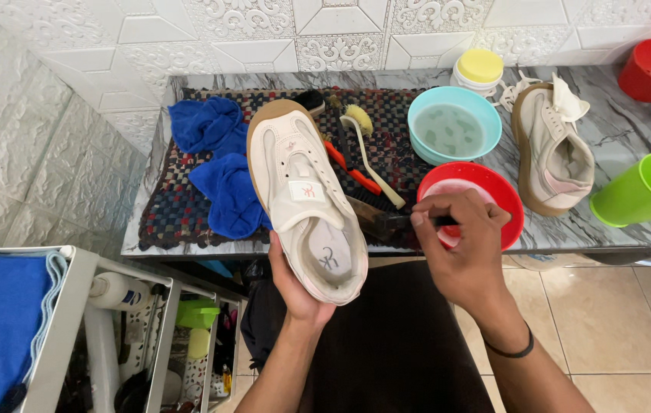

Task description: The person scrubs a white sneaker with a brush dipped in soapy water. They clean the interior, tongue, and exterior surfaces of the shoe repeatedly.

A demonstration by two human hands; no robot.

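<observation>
Left hand [298, 287] cradles the cream sneaker [302, 191], right hand [459, 245] beside it

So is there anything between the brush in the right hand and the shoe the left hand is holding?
Nothing visible. The right hand holds a dark brush beside the cream sneaker held in the left hand, with only open space between them.

A cream, unlaced sneaker [304, 199] with a tan gum sole is held from beneath, heel toward the viewer and toe pointing at the patterned mat, its opening facing up. A dark-handled brush [386, 222] is gripped just beside it, over the red bowl's [510, 205] rim.
</observation>
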